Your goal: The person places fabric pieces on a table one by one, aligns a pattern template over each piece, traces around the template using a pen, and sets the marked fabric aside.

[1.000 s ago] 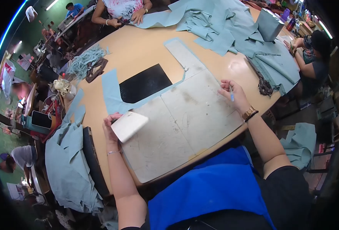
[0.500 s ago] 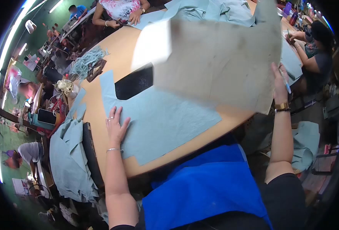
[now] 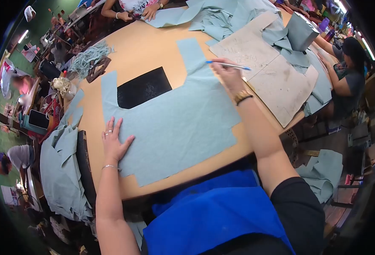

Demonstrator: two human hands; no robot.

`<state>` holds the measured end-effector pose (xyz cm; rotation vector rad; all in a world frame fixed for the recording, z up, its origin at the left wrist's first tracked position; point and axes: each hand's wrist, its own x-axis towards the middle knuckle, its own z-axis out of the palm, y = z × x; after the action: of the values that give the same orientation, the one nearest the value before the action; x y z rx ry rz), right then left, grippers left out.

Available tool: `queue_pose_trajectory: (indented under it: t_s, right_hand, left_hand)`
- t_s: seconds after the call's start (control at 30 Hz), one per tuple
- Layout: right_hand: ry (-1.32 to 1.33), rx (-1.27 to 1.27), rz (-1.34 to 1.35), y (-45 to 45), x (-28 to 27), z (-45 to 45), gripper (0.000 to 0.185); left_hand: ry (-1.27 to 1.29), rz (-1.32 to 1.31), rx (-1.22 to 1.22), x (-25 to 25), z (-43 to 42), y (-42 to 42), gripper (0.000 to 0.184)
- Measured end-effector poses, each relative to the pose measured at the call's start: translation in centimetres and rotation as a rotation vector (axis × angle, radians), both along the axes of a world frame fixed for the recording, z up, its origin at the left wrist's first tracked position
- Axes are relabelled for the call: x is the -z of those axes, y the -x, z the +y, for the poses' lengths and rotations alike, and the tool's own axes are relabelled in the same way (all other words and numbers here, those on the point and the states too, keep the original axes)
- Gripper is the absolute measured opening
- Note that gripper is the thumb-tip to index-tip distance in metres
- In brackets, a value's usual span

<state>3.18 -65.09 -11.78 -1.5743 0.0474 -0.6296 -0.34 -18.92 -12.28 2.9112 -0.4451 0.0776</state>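
A light blue-green fabric piece [image 3: 174, 123] with two upward arms lies flat on the wooden table [image 3: 145, 46]. My left hand [image 3: 115, 142] rests on its left part, fingers spread and holding nothing. Above the fabric's upper right part is my right hand [image 3: 230, 74], closed on a blue and white pen [image 3: 234, 65]. A black rectangle [image 3: 145, 88] shows between the fabric's two arms. The stiff pale template [image 3: 276, 74] lies to the right of my right hand, partly over other cloth.
Crumpled fabric [image 3: 221, 21] covers the far side. Thin scraps [image 3: 87, 57] lie at the far left, near stacked cloth hanging over the left edge [image 3: 62, 170]. A grey-green block [image 3: 301, 33] stands at right. One person works across the table, another at the right [image 3: 344, 76].
The template has gone from on top of the fabric to the right side of the table, and my right hand has let go of it. My left hand released the white object seen earlier.
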Motion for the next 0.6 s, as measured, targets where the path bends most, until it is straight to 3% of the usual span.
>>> queue_pose_trajectory:
  t_s: [0.07,0.27,0.6]
  right_hand:
    - [0.21,-0.039,0.09,-1.6,-0.3,2.2,0.013]
    - [0.311,-0.014,0.096,-4.7,3.0,3.9,0.012]
    - [0.338,-0.032,0.106,-5.0,3.6,4.0,0.011]
  left_hand:
    - [0.012,-0.004,0.0,-0.1,0.0,-0.2,0.082]
    - [0.027,-0.011,0.006,-0.5,-0.2,-0.1,0.083]
    - [0.023,-0.022,0.013,-0.5,-0.3,0.1,0.082]
